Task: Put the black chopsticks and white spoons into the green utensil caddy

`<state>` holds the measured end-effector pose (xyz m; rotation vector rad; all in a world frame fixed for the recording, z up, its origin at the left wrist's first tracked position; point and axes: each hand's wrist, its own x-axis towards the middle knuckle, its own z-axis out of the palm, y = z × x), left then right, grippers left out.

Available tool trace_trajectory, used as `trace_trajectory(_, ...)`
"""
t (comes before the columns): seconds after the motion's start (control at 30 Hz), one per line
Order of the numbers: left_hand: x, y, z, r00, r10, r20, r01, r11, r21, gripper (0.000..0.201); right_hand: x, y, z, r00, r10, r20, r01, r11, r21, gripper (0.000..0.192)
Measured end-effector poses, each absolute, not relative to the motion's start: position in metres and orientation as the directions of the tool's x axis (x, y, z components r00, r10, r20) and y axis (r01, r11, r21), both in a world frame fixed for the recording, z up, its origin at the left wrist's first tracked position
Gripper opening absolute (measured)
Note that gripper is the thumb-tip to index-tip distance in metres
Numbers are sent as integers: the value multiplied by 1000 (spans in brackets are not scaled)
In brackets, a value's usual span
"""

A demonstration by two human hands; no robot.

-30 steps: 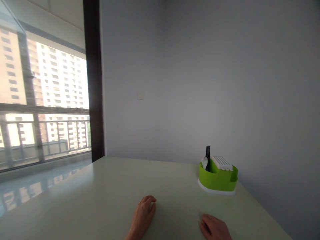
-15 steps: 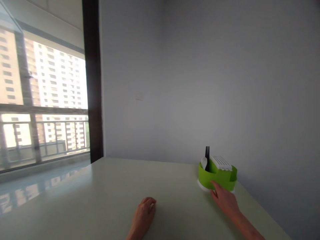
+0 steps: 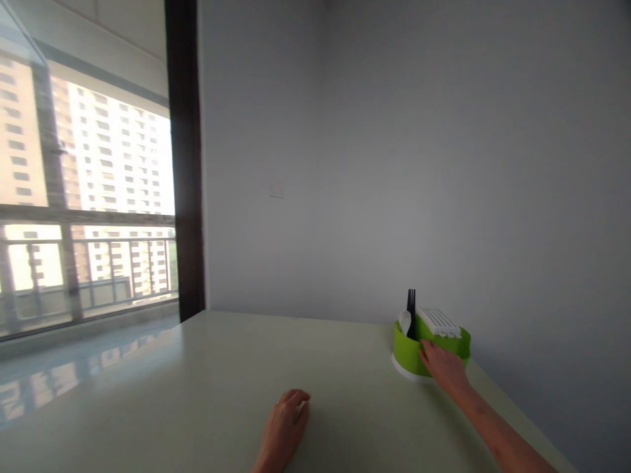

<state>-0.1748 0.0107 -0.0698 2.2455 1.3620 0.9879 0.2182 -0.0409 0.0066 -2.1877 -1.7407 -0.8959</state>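
Note:
A green cutlery caddy (image 3: 407, 353) with a white base stands near the far right edge of the table. In it are a black fork (image 3: 411, 307), a white spoon (image 3: 405, 322) and a white slotted piece (image 3: 440, 321) on top. My right hand (image 3: 442, 365) is at the caddy's front, its fingertips closed at the rim of the front wall; part of this grip is hidden. Resting on the table, my left hand (image 3: 284, 420) is loosely curled, with a gap between thumb and fingers and nothing seen in it. A ring shows on one finger.
The pale glossy table (image 3: 207, 387) reaches back to a grey wall (image 3: 345, 197) with a switch plate (image 3: 277, 190). At the left, a dark frame (image 3: 186, 164) borders a window onto tall buildings. Its light reflects on the table's left side.
My right hand has moved forward and up from just in front of the caddy to its rim. My left hand stays where it was, and the view has shifted slightly.

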Motion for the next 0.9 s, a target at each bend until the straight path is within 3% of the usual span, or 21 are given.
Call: trace_trajectory(0.9,-174,10,-66,308,878,366,637,-476,606,27,175,-61,10,60,797,601,942,-245,231,27)
